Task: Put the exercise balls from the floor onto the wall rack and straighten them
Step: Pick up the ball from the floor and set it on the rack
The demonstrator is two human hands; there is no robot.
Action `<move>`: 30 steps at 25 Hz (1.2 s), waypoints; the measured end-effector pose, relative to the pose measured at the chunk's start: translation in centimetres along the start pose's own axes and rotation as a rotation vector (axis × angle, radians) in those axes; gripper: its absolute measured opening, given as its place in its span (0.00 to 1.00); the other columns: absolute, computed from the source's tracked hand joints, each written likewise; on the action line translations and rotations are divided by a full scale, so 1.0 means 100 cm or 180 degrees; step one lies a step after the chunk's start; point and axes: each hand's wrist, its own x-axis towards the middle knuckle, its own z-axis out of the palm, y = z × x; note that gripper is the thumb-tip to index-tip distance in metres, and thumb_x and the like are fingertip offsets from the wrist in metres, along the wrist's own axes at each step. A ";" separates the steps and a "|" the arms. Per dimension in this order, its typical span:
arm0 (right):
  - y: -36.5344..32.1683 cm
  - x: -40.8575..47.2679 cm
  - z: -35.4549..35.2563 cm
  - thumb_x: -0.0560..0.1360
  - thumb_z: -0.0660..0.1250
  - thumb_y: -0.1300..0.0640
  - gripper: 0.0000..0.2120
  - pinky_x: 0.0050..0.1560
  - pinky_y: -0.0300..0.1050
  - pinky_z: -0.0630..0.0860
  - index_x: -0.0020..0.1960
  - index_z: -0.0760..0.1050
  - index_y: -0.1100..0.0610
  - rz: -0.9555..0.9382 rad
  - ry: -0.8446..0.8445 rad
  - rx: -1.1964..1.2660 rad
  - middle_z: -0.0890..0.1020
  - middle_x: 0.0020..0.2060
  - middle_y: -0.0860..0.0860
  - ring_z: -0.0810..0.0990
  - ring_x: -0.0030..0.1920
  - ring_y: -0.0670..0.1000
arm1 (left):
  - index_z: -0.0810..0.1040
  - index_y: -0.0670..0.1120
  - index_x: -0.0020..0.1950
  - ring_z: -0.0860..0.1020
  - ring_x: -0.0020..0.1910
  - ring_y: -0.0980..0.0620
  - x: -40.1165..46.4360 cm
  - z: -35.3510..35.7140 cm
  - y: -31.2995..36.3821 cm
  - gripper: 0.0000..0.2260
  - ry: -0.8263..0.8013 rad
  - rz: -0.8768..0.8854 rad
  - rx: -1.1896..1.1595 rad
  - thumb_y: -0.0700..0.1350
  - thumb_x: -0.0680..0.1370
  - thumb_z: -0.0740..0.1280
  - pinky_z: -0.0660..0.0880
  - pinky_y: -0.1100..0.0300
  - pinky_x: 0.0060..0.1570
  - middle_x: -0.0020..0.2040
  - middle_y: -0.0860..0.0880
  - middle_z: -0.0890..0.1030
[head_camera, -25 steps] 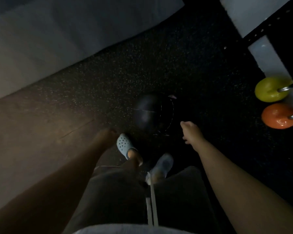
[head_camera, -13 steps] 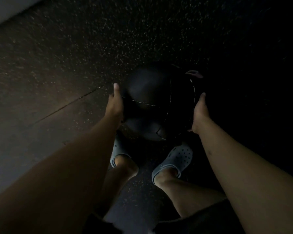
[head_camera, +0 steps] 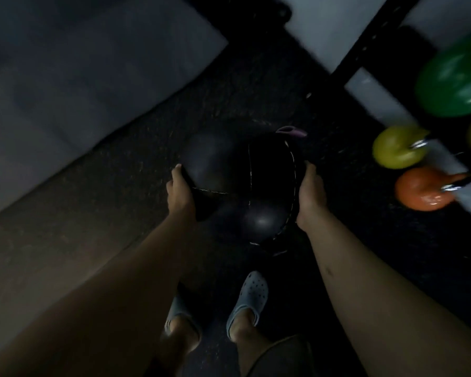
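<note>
Black ball (head_camera: pixel 242 186): 1, stitched seams, held between both hands above the dark floor (head_camera: pixel 147 137), ahead of 2 clogs (head_camera: pixel 249 300). Left hand (head_camera: pixel 180 194): grip pressed flat on the ball's left side. Right hand (head_camera: pixel 310 197): grip pressed on its right side. Rack (head_camera: pixel 365 53): far right, beside green (head_camera: pixel 454 80), yellow (head_camera: pixel 394 151) and orange (head_camera: pixel 422 190) weights.

Bare arms, dark shorts (head_camera: pixel 280 357), pale blue perforated clogs (head_camera: pixel 249 297).

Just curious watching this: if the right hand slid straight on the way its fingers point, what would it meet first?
Probably the small purple thing just beyond the black ball, since the right hand points up along the ball's side; depth is unclear.
</note>
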 end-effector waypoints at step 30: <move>-0.445 -0.439 -0.637 0.77 0.60 0.36 0.33 0.68 0.64 0.78 0.75 0.74 0.53 -0.3773 0.1070 0.2711 0.82 0.67 0.57 0.82 0.64 0.61 | 0.77 0.51 0.72 0.79 0.66 0.41 -0.768 0.499 0.262 0.32 -0.3517 0.2519 -0.0508 0.69 0.75 0.61 0.73 0.41 0.71 0.67 0.46 0.81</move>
